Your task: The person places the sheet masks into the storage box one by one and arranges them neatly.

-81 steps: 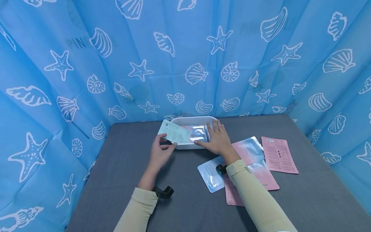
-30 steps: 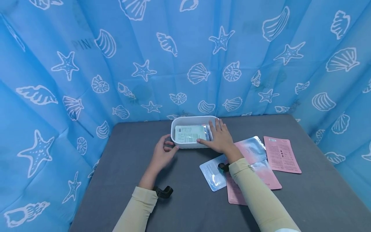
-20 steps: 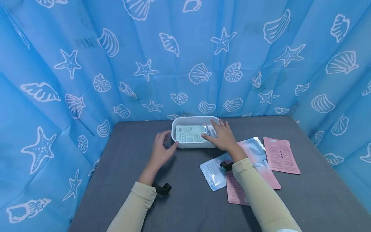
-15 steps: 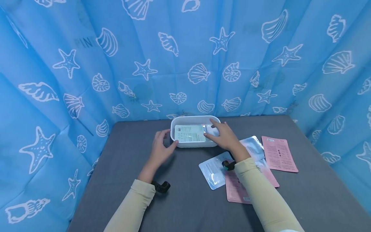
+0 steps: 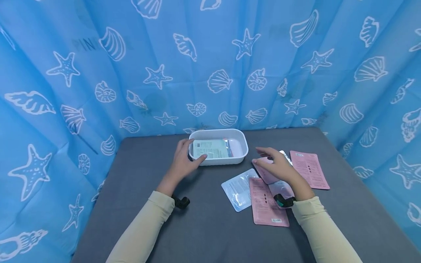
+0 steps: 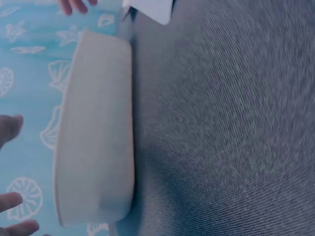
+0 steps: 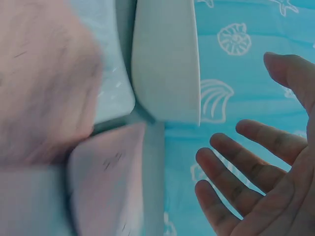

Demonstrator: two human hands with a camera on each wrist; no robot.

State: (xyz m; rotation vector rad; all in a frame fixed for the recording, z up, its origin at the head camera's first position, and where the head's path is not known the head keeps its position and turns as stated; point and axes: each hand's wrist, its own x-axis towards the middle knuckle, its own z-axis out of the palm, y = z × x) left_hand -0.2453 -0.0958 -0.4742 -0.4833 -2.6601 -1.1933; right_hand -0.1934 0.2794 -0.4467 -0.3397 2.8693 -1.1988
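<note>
A white oblong plastic box point(image 5: 219, 162) stands near the back of the table with a pale green sachet point(image 5: 208, 149) lying flat on top of silvery foil inside it. My left hand point(image 5: 182, 162) is at the box's left end, thumb and fingers spread around the corner. In the left wrist view its fingertips point(image 6: 11, 200) show beyond the box's side. To the right of the box, my right hand point(image 5: 277, 166) hovers above pink foil sachets point(image 5: 266, 204), holding nothing. The right wrist view shows its fingers point(image 7: 241, 169) loosely extended and separated.
A silvery-blue sachet point(image 5: 238, 190) lies in front of the box, partly under a pink one. Another pink sachet point(image 5: 310, 170) lies farther right. Behind the grey cloth-covered table point(image 5: 204, 226) hangs a blue shell-print curtain point(image 5: 197, 73).
The pale green sachet, earlier in my left hand, went down into the box. My right hand has left the box's right end and moved right and toward me, over the sachets.
</note>
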